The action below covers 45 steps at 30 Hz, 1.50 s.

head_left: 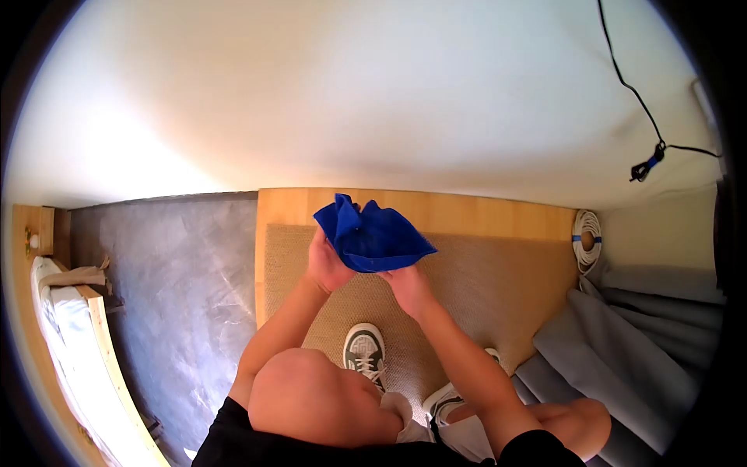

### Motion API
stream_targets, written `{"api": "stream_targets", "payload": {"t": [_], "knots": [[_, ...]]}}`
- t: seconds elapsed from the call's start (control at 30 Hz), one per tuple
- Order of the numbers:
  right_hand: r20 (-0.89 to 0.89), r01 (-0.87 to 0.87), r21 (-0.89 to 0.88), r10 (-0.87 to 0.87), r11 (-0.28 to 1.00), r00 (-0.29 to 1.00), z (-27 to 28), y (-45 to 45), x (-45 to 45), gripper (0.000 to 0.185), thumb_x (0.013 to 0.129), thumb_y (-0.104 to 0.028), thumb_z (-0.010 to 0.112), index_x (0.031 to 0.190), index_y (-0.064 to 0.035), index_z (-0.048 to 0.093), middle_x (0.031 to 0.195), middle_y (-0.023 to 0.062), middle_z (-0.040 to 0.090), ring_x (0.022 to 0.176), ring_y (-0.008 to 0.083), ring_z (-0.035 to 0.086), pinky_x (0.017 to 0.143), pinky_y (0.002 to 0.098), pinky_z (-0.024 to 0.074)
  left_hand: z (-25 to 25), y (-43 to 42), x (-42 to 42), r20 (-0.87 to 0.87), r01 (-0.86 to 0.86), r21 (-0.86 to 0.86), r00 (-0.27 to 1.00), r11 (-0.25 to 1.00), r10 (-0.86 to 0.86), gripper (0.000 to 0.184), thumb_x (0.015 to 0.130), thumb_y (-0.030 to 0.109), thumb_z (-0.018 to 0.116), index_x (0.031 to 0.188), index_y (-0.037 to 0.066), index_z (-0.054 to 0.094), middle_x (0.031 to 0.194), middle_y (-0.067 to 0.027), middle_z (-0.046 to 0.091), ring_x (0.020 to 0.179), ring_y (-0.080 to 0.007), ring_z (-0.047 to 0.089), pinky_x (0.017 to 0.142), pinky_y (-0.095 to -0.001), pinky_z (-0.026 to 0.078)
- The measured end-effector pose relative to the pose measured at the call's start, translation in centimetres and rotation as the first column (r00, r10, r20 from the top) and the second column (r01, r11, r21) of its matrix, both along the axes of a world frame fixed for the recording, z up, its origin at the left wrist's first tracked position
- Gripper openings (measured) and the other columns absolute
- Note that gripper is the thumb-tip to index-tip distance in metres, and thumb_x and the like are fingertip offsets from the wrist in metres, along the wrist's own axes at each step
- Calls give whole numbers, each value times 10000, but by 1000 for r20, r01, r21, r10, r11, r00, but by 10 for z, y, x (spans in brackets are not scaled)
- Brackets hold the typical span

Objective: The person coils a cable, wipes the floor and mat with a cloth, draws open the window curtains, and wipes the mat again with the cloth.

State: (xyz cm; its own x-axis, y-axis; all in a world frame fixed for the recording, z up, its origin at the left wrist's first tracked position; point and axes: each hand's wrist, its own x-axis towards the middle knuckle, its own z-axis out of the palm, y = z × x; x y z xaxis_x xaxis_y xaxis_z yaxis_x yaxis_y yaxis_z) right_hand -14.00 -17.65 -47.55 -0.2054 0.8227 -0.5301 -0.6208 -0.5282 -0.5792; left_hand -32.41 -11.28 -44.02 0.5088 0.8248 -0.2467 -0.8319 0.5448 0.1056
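A piece of deep blue cloth [377, 240] with folded, peaked edges is held up in front of me. Its upper side looks hollow, like an opened pouch or a soft hat; I cannot tell which. My left hand [328, 265] grips it from the left and below, the thumb side against the fabric. From beneath its lower right edge, my right hand [406, 285] supports it, with most of the fingers hidden behind the cloth.
Under my shoes [364, 349] lies a brown woven mat [498, 288] on a light wooden board [436, 212]. Grey cushions or folds [615, 350] fill the right side. A coiled white cable [587, 243] and a black cord [650, 162] are by the pale wall [350, 93]. A wooden-framed piece [97, 319] stands left.
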Motion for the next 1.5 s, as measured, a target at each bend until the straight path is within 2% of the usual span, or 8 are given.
{"api": "stream_targets", "payload": {"t": [0.2,0.3,0.37,0.5,0.77,0.9,1.17,1.5], "knots": [[-486,162,64,-111,985,867,32,7,34,482,1067,-354,490,1480,-107,455,1485,30,513,1369,180,488,1153,373,397,-3,-16,36,-200,98,-1,975,995,-96,585,1056,516,436,1492,127,462,1503,-79,522,1410,-289,451,1185,-490,318],[-370,162,235,-66,958,927,34,4,54,492,1053,-256,540,1508,-105,428,1490,30,511,1372,188,479,1151,356,392,-18,-20,49,-573,100,21,817,995,-70,493,1067,441,462,1419,101,515,1405,-72,595,1308,-243,545,1125,-453,393],[633,-434,464,54,772,773,12,-1,82,622,997,-184,649,1543,-73,372,1493,61,505,1352,195,493,1133,334,398,-17,-31,56,-678,146,-85,717,986,-165,471,1066,426,466,1399,98,525,1344,-68,626,1245,-232,580,1091,-434,421],[214,-80,298,15,951,977,-17,-39,79,721,925,-179,755,1526,-23,387,1496,98,496,1331,204,510,1104,339,415,-25,-46,65,-618,403,-222,646,888,-448,456,1058,421,485,1353,82,562,1207,-61,685,1107,-209,645,988,-403,486],[892,-103,116,-58,988,449,-60,-18,141,604,882,-363,770,1284,60,614,1148,239,709,1079,294,687,945,382,522,-57,-46,46,-817,592,-161,369,790,-443,447,1038,343,512,1336,13,567,1222,-128,678,1124,-241,640,994,-401,504],[988,324,131,-150,937,36,-45,26,274,588,917,-491,686,1179,35,686,1069,249,733,1012,360,712,878,443,531,-48,-49,25,-848,485,-221,333,846,-413,446,1020,308,512,1347,10,570,1253,-161,659,1140,-263,641,987,-381,511],[785,81,22,33,997,-619,-132,35,423,649,956,-468,618,1419,-28,503,1261,241,589,1152,442,585,976,506,496,-46,-74,-16,-823,384,-269,384,883,-418,404,1032,275,511,1331,12,578,1207,-151,683,1120,-248,650,975,-376,520],[786,-185,-34,-88,982,-612,-132,70,195,529,999,-316,561,1382,45,505,1117,203,629,989,379,626,836,509,517,-40,-92,-45,-878,240,-280,327,930,-349,365,1050,267,520,1298,9,591,1191,-135,687,1096,-232,662,980,-362,517]]}}
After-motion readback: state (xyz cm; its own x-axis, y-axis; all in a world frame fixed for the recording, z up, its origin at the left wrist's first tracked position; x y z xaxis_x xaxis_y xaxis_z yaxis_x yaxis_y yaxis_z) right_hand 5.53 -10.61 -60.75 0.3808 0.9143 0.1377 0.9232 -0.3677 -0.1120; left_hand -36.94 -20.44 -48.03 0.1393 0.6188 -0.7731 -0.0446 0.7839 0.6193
